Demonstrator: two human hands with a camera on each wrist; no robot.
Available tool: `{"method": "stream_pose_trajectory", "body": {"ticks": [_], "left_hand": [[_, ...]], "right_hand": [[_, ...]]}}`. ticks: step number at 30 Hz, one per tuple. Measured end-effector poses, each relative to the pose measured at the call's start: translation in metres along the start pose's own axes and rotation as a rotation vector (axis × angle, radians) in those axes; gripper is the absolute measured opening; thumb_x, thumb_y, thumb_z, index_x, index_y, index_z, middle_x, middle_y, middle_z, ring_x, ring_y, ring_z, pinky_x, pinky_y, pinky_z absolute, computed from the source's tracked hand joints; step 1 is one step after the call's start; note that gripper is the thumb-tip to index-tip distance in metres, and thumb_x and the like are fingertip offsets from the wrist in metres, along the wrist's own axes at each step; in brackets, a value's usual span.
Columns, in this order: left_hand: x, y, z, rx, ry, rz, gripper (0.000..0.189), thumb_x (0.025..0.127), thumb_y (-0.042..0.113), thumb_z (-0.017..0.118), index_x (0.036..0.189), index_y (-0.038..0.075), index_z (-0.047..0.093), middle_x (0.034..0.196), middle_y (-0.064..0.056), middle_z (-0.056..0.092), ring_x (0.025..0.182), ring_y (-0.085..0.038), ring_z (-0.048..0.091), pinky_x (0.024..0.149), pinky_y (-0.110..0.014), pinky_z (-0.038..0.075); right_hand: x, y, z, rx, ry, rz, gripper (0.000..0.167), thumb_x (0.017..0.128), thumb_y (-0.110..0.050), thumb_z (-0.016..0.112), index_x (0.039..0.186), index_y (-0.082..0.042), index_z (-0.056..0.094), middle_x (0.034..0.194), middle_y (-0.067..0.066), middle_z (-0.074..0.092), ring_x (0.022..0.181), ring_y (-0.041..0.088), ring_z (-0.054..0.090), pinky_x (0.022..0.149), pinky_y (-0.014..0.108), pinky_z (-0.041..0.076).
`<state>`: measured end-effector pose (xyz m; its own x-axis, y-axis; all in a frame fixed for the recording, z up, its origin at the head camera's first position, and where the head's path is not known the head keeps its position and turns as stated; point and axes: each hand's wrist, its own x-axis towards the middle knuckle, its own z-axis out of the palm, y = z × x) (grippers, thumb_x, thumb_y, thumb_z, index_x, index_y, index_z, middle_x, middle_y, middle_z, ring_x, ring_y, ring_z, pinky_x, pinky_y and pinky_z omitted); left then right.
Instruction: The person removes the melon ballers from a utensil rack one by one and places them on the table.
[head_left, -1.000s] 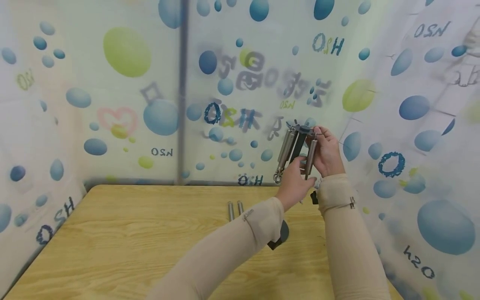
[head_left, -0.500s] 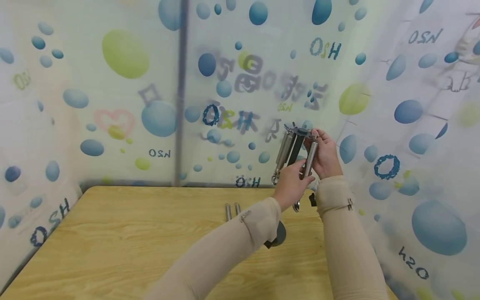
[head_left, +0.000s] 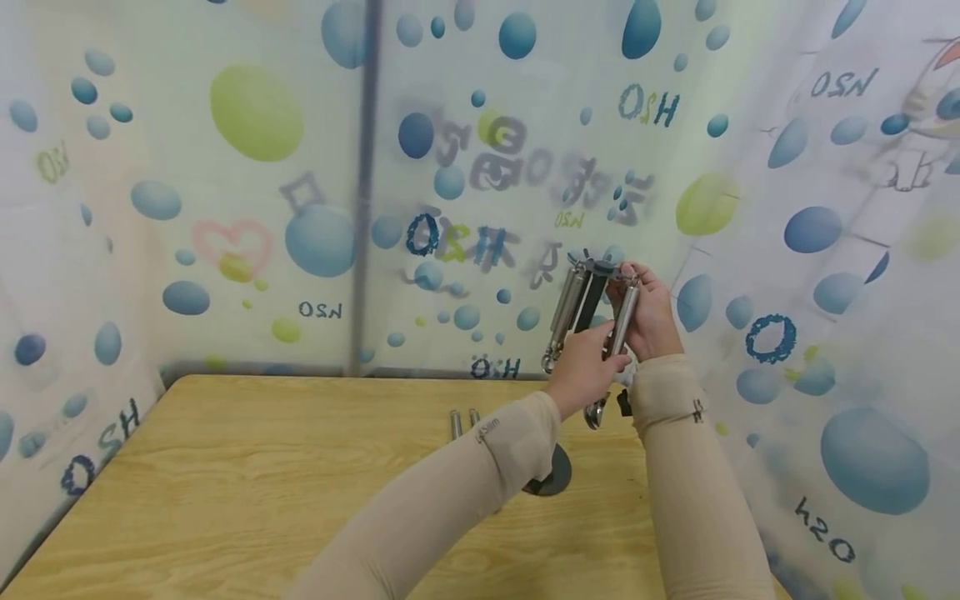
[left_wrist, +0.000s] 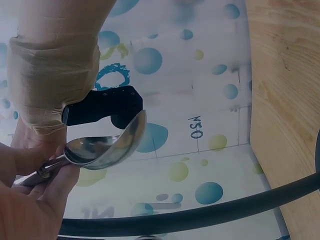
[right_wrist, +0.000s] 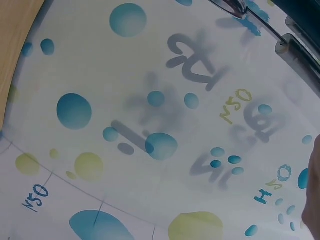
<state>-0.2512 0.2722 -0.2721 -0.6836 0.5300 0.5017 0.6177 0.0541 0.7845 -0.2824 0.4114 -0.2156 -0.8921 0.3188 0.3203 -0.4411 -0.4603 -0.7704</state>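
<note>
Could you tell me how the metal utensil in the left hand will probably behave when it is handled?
The metal utensil looks rigid, so it probably will not bend. Its smooth, shiny surface may slip in the left hand. Its wide, curved end could make it rock if laid down.

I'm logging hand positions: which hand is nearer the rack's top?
Right. The right hand is just beside the rack's top; the left hand is lower down, gripping a utensil.
</note>
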Motion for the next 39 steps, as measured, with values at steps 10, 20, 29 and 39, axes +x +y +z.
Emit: {"method": "stream_pose_trajectory", "body": {"ticks": [10,20,29,39], "left_hand": [[-0.007,0.0,0.0,0.049,-0.063,0.032,0.031,0.101,0.015,0.066,0.132,0.012,0.062,0.096,0.003,0.067,0.075,-0.005,0.061,0.065,-0.021,0.05],[-0.015,-0.011,0.002,-0.074,-0.068,0.006,0.018,0.104,0.019,0.059,0.12,0.01,0.063,0.087,0.0,0.068,0.068,-0.008,0.06,0.061,-0.024,0.05],[-0.027,-0.028,-0.006,-0.037,-0.061,0.01,0.015,0.104,0.021,0.061,0.112,0.01,0.068,0.086,0.003,0.069,0.069,-0.007,0.059,0.063,-0.023,0.048],[-0.035,-0.047,-0.015,0.052,-0.063,-0.03,0.026,0.101,0.017,0.066,0.126,0.009,0.065,0.103,0.001,0.07,0.087,-0.005,0.065,0.075,-0.022,0.053]], "right_hand": [[-0.004,0.002,-0.002,0.102,-0.137,-0.016,0.017,0.097,-0.003,0.065,0.082,0.001,0.063,0.077,0.007,0.063,0.069,0.018,0.053,0.07,0.026,0.05],[-0.005,0.002,-0.002,0.064,-0.089,-0.042,0.011,0.097,-0.006,0.067,0.098,0.003,0.061,0.085,0.007,0.063,0.074,0.016,0.054,0.073,0.025,0.052],[0.0,0.005,-0.004,0.046,-0.113,-0.067,0.014,0.102,-0.005,0.057,0.092,0.0,0.066,0.08,0.006,0.066,0.072,0.016,0.057,0.071,0.023,0.052],[0.004,0.006,-0.004,0.066,-0.141,-0.074,0.015,0.102,-0.003,0.056,0.089,0.0,0.064,0.082,0.005,0.061,0.075,0.015,0.056,0.073,0.024,0.051]]}}
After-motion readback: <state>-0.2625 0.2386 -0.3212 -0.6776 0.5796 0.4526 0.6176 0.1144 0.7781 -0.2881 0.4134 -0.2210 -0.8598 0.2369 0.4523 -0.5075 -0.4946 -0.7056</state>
